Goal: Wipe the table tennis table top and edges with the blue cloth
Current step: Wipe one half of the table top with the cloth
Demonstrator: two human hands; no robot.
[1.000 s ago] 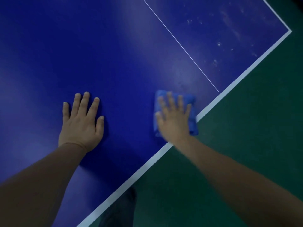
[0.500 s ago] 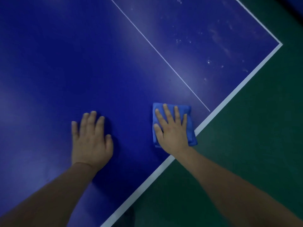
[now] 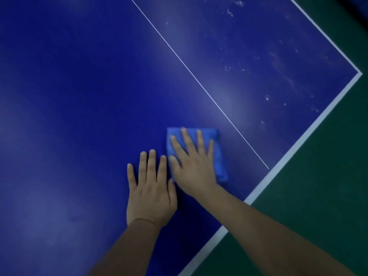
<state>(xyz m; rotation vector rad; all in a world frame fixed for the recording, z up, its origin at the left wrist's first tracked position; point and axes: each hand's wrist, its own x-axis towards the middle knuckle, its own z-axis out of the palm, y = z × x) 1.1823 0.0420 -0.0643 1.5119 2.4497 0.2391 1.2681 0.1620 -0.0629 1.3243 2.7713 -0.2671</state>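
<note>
- The blue table tennis tabletop (image 3: 79, 96) is filling the left and middle of the view.
- The left hand (image 3: 151, 192) is lying flat on the tabletop with its fingers straight, holding nothing, just beside the right hand.
- The right hand (image 3: 193, 168) is pressing on the folded blue cloth (image 3: 219, 160) with straight, spread fingers.
- The cloth is lying flat on the tabletop, left of the thin white centre line (image 3: 199, 82) and near the white edge stripe (image 3: 298, 148).
- White specks (image 3: 266, 98) are dotting the far right surface.
- Green floor (image 3: 318, 206) is showing on the right.
</note>
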